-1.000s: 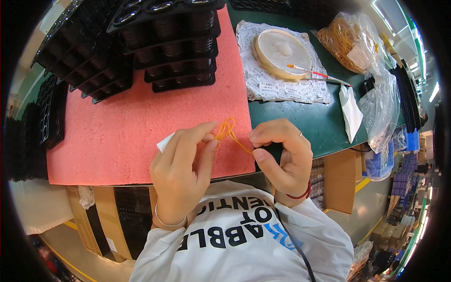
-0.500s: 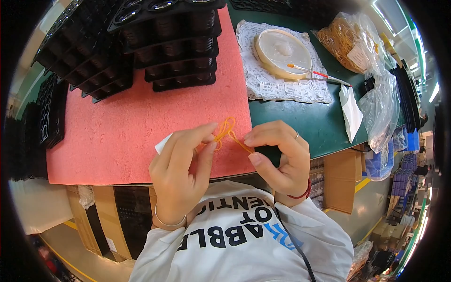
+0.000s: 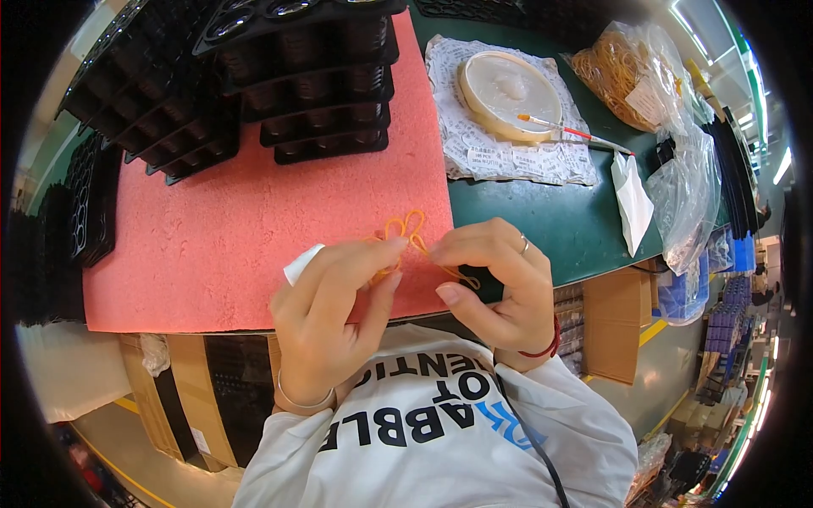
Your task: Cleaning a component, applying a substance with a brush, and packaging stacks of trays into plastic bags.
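Over the front edge of the pink foam mat (image 3: 212, 254), thin orange rubber bands (image 3: 414, 222) stand up in loops between my hands. My left hand (image 3: 326, 296) is closed in a pinch on the bands; part of them is hidden behind its fingers. A small white piece (image 3: 303, 263) shows at the back of those fingers; I cannot tell what it is. My right hand (image 3: 504, 284) has its bent fingertips on a rubber band strand, whose end loops out between fingers and thumb. That thumb sits a little apart from the fingertips.
Stacked black plastic trays (image 3: 318, 93) fill the back left. On the green table (image 3: 542, 220) lie a round lidded tub (image 3: 512, 93), a thin brush (image 3: 576, 134), a white paper (image 3: 631, 203) and a clear bag of rubber bands (image 3: 622, 76). Cardboard boxes (image 3: 614, 326) stand below.
The orange loops have spread wider apart. My right fingertips have moved slightly left toward my left hand, and a band's end now shows below them. The left hand has shifted slightly right.
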Demonstrator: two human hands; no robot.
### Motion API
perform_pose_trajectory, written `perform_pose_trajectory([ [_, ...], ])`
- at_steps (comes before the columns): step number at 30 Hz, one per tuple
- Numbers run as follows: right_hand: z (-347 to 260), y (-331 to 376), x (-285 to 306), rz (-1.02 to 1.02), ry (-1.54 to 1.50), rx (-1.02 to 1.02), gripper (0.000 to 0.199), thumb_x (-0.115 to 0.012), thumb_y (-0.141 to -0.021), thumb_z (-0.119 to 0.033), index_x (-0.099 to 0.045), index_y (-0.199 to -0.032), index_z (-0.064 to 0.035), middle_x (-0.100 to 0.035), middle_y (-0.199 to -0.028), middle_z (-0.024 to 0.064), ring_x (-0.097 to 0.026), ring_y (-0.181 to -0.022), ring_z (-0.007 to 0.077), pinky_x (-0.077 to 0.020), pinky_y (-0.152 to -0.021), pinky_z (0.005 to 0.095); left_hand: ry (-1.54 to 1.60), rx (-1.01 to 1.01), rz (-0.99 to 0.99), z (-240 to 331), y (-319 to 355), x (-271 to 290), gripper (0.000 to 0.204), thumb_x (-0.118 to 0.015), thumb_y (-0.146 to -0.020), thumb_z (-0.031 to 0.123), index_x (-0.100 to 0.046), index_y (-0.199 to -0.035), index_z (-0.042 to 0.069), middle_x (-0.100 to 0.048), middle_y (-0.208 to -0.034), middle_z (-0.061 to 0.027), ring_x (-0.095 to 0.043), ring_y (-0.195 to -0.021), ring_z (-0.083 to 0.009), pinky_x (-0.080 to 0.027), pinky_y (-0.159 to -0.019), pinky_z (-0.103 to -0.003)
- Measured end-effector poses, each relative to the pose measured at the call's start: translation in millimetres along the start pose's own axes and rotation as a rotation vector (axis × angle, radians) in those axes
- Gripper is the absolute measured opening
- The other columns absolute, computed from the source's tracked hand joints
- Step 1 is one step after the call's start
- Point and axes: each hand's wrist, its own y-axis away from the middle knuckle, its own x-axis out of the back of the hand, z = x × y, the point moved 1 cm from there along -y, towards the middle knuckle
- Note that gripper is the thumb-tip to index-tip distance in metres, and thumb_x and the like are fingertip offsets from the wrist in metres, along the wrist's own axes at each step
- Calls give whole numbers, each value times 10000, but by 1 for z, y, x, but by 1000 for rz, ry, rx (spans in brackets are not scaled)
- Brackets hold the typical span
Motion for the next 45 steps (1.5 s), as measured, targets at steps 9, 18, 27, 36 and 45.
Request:
perform_pose_trajectory([
  [9, 4, -3, 0, -38, 78, 132, 218, -721, -686, -47, -633, -884, -22, -653, -880, 88, -618, -795, 261, -488, -703, 329, 24, -44, -47, 1, 0, 1, 340, -697, -679, -82, -668, -985, 63, -648, -835, -80, -633, -655, -202, -499, -540, -272],
  [18, 3, -3, -1, -59, 95, 164, 223, -722, -679, -46, -637, -883, -20, -652, -872, 91, -612, -775, 262, -489, -686, 323, -10, -31, -46, -1, 4, -3, 335, -711, -674, -45, -675, -981, 84, -646, -823, -51, -623, -630, -187, -482, -512, -267],
  [27, 2, -4, 0, -68, 92, 181, 226, -726, -662, -49, -640, -869, -20, -645, -834, 94, -602, -745, 264, -488, -679, 325, -108, -76, -32, -3, 4, -8, 316, -732, -652, -2, -675, -948, 95, -632, -786, -37, -607, -619, -182, -466, -505, -265],
  [36, 1, -5, 0, -69, 71, 179, 196, -719, -669, -42, -642, -847, -15, -636, -782, 87, -608, -712, 251, -488, -672, 324, -165, -130, -27, -6, 3, -9, 319, -737, -634, 10, -673, -932, 103, -620, -760, -26, -581, -583, -172, -430, -464, -262],
  [45, 0, -2, -1, -73, 51, 115, 197, -725, -662, -82, -650, -823, 2, -653, -797, 88, -605, -760, 253, -482, -699, 335, -196, -144, -44, -6, 3, -8, 324, -740, -621, 32, -674, -928, 111, -612, -746, -24, -571, -571, -167, -410, -446, -264],
])
